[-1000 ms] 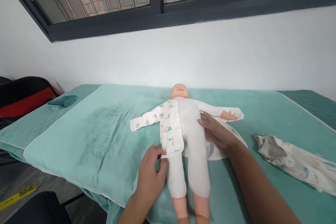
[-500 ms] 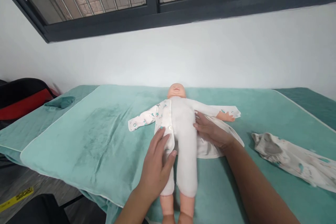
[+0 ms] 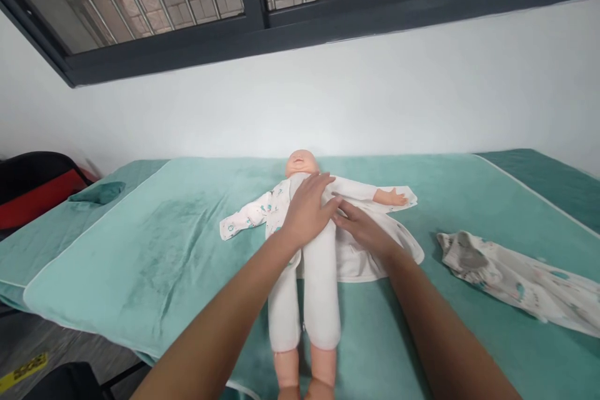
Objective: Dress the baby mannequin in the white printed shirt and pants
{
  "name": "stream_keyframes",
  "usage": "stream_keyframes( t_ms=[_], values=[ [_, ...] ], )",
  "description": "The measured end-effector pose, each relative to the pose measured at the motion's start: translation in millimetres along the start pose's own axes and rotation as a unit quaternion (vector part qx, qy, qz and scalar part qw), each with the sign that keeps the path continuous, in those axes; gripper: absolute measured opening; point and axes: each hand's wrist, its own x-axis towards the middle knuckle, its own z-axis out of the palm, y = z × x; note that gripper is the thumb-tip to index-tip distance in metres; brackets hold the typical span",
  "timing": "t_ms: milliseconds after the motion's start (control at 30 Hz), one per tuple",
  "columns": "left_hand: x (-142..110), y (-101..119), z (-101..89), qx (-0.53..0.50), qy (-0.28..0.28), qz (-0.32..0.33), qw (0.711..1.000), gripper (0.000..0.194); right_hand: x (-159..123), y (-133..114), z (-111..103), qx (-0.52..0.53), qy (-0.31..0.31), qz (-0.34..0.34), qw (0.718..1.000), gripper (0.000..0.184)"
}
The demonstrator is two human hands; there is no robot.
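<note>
A baby doll [image 3: 321, 287] with a white cloth body lies on its back, head toward the wall. A printed baby jacket [image 3: 253, 209] covers its arm and side at the left. At the right the jacket's other half lies spread flat, pale inside up, with the doll's bare arm resting over its sleeve. My left hand [image 3: 308, 211] lies across the doll's chest, fingers stretched out, hiding part of the jacket front. Against the doll's side at the right is my right hand [image 3: 363, 226], fingers extended and its tips close to my left thumb.
Printed baby trousers [image 3: 520, 275] lie at the right on the green cloth [image 3: 117, 250] covering the table. A white wall [image 3: 300, 100] and a dark window frame [image 3: 164, 47] stand behind. A black and red chair [image 3: 42, 190] is at the left.
My left hand has moved up and right from the jacket's lower front edge onto the doll's chest. My right hand stays at the doll's side. The view has shifted slightly.
</note>
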Motion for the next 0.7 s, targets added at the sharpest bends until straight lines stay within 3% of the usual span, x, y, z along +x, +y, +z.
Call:
stream_keyframes(
  t_ms=[133,267,367,433,500,567,700],
  values=[
    [48,6,15.6,0.123,-0.11,0.043,0.985,0.047,-1,-4,3,-0.055,0.014,-0.025,0.998,0.048],
    [72,13,29.3,0.266,-0.196,0.094,0.939,0.042,-2,-4,7,-0.073,0.013,-0.027,0.997,0.036],
    [79,13,28.2,0.316,-0.202,0.127,0.918,0.03,3,2,-3,-0.149,0.02,-0.077,0.986,0.026],
    [79,10,22.2,0.32,-0.183,0.133,0.92,0.025,7,10,-15,-0.24,0.086,-0.099,0.962,0.026],
    [77,7,15.0,0.322,-0.164,0.134,0.923,0.025,9,18,-28,-0.337,0.168,-0.062,0.924,0.031],
    [74,5,8.5,0.329,-0.161,0.139,0.92,0.028,9,25,-38,-0.402,0.212,0.014,0.891,0.033],
    [71,3,0.0,0.377,-0.18,0.16,0.894,0.031,6,28,-47,-0.391,0.279,0.112,0.87,0.016]
  ],
)
